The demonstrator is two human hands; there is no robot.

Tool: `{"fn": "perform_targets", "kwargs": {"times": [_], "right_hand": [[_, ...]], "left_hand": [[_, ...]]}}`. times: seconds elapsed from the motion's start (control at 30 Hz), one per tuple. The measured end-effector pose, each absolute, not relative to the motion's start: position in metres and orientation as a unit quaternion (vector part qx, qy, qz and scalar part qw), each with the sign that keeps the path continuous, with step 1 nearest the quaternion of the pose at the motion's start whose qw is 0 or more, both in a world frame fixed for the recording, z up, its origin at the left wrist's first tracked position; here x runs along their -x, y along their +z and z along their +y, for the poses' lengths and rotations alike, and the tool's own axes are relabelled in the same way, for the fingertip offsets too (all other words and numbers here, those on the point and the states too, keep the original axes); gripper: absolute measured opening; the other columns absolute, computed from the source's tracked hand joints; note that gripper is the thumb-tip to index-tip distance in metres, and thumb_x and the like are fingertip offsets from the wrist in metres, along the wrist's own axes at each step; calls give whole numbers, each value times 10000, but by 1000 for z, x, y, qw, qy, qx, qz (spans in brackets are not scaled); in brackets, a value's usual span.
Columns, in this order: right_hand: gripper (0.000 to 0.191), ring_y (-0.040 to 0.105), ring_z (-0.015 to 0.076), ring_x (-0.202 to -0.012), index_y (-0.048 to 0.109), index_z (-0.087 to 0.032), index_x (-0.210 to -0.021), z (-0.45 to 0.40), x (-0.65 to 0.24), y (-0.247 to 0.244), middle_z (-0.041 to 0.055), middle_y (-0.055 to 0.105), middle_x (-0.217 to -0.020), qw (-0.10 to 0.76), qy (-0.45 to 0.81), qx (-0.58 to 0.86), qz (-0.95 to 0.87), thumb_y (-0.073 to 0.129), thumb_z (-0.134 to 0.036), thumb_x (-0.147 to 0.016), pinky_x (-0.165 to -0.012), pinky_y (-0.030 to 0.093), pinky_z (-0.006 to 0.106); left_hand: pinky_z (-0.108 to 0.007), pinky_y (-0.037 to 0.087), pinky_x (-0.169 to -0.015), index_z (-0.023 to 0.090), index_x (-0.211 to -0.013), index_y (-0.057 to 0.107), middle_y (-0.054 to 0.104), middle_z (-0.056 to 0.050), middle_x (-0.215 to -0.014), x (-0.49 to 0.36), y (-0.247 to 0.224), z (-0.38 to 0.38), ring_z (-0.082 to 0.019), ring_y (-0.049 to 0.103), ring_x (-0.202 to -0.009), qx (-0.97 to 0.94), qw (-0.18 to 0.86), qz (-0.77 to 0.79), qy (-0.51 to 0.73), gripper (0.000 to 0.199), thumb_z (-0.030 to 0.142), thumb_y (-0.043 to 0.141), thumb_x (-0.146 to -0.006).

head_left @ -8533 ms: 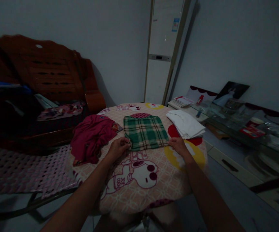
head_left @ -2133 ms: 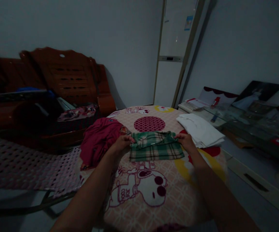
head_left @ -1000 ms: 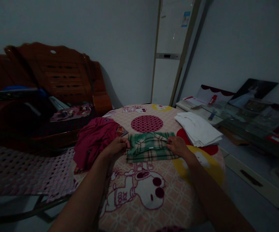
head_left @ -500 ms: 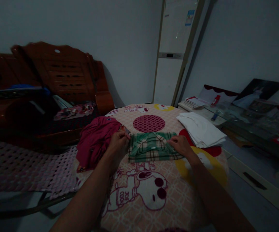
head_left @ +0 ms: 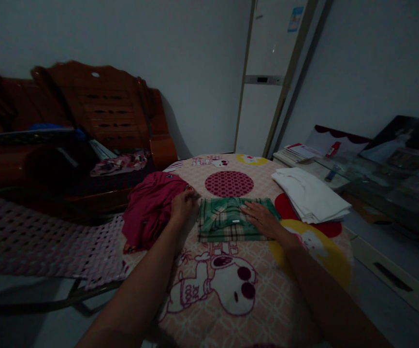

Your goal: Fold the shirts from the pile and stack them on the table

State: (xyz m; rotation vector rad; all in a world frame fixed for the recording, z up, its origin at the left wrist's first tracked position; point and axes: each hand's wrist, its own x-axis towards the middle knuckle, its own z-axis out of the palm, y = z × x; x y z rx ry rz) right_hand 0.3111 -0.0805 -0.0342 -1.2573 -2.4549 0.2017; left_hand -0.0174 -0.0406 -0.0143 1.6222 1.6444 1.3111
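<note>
A green plaid shirt (head_left: 223, 233), folded into a flat rectangle with a small white label at its collar, lies on the round table. My right hand (head_left: 262, 218) rests flat on the right half of the shirt, fingers stretched out. At the shirt's left edge is my left hand (head_left: 183, 205), its fingers curled together. Whatever those fingers may hold is hidden in the dim light. Right beside that hand sits a crumpled magenta garment (head_left: 149, 208) with a patterned trim.
A patterned cloth (head_left: 236, 314) with cartoon dogs covers the table. Folded white cloth (head_left: 309, 195) lies at its right. A woven chair (head_left: 96, 251) stands close on the left, a wooden bench (head_left: 104, 111) behind it. A glass-topped cabinet (head_left: 386, 179) runs along the right.
My right hand has gone from pinching the shirt's right side to lying flat on it, further inward. My left hand has shifted slightly away from the shirt's left edge. The view has turned slightly.
</note>
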Motion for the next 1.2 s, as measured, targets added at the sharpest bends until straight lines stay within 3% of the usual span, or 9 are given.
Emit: {"fn": "perform_targets", "kwargs": {"times": [0.17,0.4,0.6,0.93,1.2], "right_hand": [[451,379,278,-1397,515,-260,-1406,-80,-312,-36,86,435,-1507,204,63,445,-870,424,-331,-970,-1145,292,511],[446,397,263,-1385,516,-262,-1401,-79,-313,-37,87,455,-1493,211,60,438,-872,449,-316,-964,-1136,312,502],[445,403,261,-1381,507,-271,-1407,-80,-314,-36,80,444,-1501,214,61,433,-873,442,-330,-970,-1131,315,514],[448,415,275,-1373,527,-245,-1395,-81,-314,-33,97,451,-1494,206,69,439,-872,443,-349,-968,-1135,316,507],[423,417,282,-1373,561,-275,-1366,-83,-314,-32,66,460,-1490,214,85,440,-868,460,-350,-962,-1149,300,499]], "left_hand": [[-304,490,-834,149,-904,749,745,-78,-938,25,-18,-24,-228,669,-887,-644,279,579,415,260,145,619,-679],[-273,441,-667,164,-700,737,712,-57,-689,14,-11,-12,-210,635,-723,-662,247,610,359,155,283,650,-746],[-285,435,-693,155,-708,741,720,-78,-728,8,-5,-17,-208,626,-714,-690,184,617,331,165,253,623,-768],[-330,462,-837,136,-835,745,726,-114,-881,0,-3,-22,-255,644,-868,-732,125,613,268,195,143,581,-730],[-345,450,-837,138,-894,700,683,-155,-950,-2,-4,-28,-284,616,-939,-723,84,638,252,172,201,572,-799]]}}
